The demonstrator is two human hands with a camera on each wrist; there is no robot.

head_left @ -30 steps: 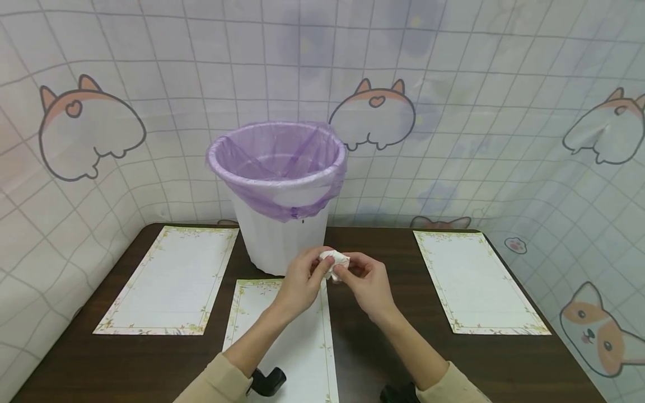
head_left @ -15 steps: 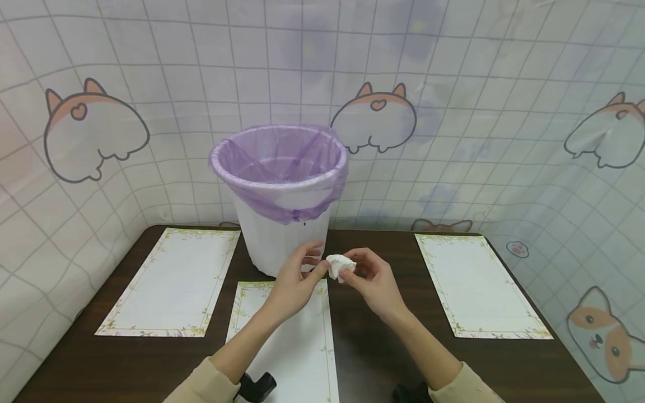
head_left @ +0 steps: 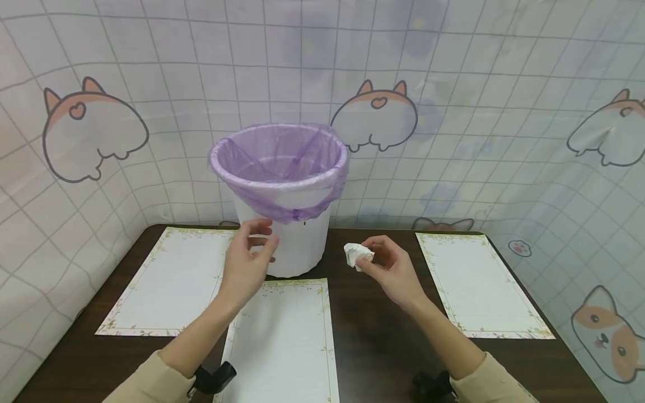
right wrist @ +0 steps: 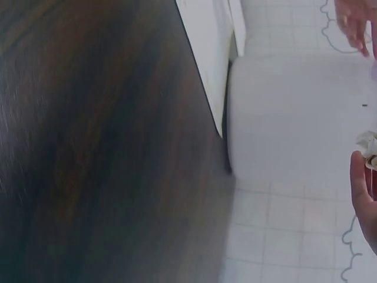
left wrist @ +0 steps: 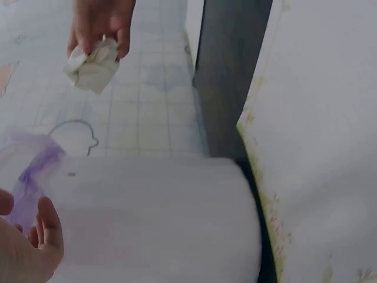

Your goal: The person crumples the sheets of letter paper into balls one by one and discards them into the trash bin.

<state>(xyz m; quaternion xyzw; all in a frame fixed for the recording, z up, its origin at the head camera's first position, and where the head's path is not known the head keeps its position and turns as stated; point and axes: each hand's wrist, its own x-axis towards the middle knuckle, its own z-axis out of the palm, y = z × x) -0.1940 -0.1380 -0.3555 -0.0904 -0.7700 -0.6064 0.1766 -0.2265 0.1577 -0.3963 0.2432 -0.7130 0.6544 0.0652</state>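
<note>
A crumpled ball of white paper [head_left: 358, 254] is pinched between the thumb and fingers of my right hand [head_left: 395, 272], above the dark table to the right of the bin. It also shows as a pale wad [left wrist: 94, 66] in the left wrist view and at the edge of the right wrist view as crumpled paper [right wrist: 369, 144]. My left hand [head_left: 248, 258] holds nothing; its fingers are loosely bent in front of the white bin [head_left: 302, 246]. A purple bag [head_left: 282, 210] lines that bin and folds over its rim.
Three bordered paper sheets lie on the dark table [head_left: 373, 336]: a left sheet [head_left: 171, 280], a middle sheet [head_left: 282, 336] and a right sheet [head_left: 484, 285]. Behind stands a gridded wall cloth [head_left: 478, 140] with cartoon dogs. Each wrist carries a black camera mount [head_left: 214, 379].
Both hands were together on the paper ball. My left hand has let go and moved left; my right hand has carried the ball a little to the right.
</note>
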